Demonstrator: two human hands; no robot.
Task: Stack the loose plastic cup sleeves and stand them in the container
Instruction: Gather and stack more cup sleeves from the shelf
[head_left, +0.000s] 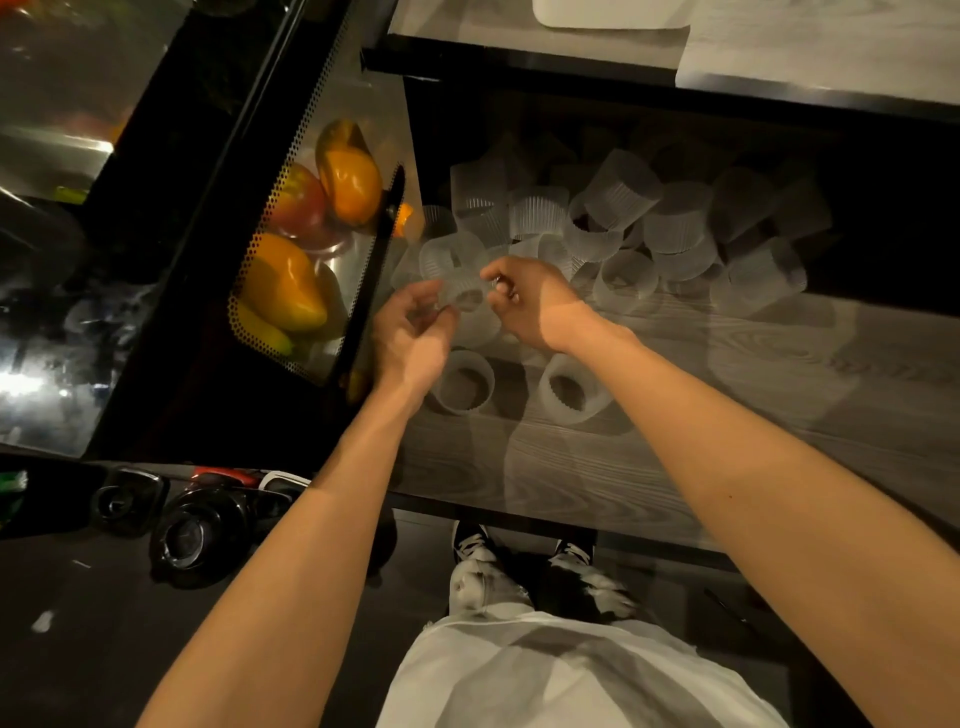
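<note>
- A wood-grain counter (727, 405) runs across the right. Its front edge lies just above the person's shoes. The bare stretch to the right of the forearms is the widest open room.
- A dark display case (171, 291) stands hard against the counter's left side. Behind its glass, which has a perforated border, lie orange peppers (283, 283) and one red pepper (298, 205).
- An upper shelf (779, 47) overhangs the back of the counter and leaves that part in shadow.
- The pile of loose cup sleeves (649, 223), clear and ribbed, lies tumbled towards the back of the counter. Some are upright and some are tipped, and the far ones are lost in the dark.
- Two lone sleeves (462, 384) sit nearer the front, just below the hands.
- The right hand (535, 304) has its fingers curled and pinches the rim of a held sleeve (470, 304).
- The left hand (415, 338), fingers also curled, grips the same sleeve from the other side, close beside the case's edge.
</note>
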